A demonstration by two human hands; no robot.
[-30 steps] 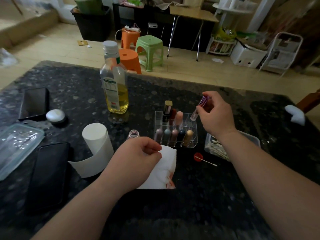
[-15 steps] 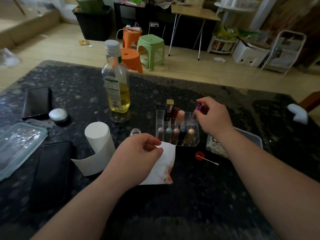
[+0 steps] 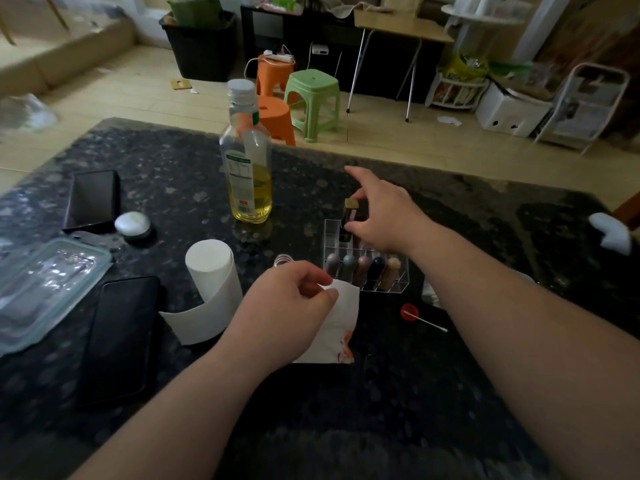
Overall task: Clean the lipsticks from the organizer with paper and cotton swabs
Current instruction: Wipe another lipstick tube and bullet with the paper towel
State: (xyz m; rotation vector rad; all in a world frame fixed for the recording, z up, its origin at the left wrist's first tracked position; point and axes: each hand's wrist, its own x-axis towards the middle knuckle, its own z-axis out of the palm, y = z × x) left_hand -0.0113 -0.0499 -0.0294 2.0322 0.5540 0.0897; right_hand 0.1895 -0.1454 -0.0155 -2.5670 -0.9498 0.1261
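A clear acrylic organizer [image 3: 398, 285] stands mid-table with a front row of several lipsticks [image 3: 362, 268] in it. At its back left a gold-capped dark lipstick [image 3: 349, 216] stands upright. My right hand [image 3: 381, 213] is over the back row, thumb and fingers pinching that gold-capped lipstick, index finger stretched forward. My left hand [image 3: 291, 303] pinches a white paper sheet [image 3: 341, 327] with red-orange stains at its lower corner, lying on the table. A used cotton swab [image 3: 427, 321] lies beside a small red cap [image 3: 409, 312], right of the paper.
An oil bottle [image 3: 247, 168] stands behind the organizer. A paper roll [image 3: 213, 278] and a small open jar [image 3: 283, 261] are left of it. Two phones [image 3: 119, 337] [image 3: 92, 199], a plastic lid [image 3: 45, 285] and a white puck [image 3: 132, 224] lie at left.
My right hand set the clear purple-topped tube down into the organizer's back row, then shifted left onto the gold-capped lipstick. My left hand stayed on the paper.
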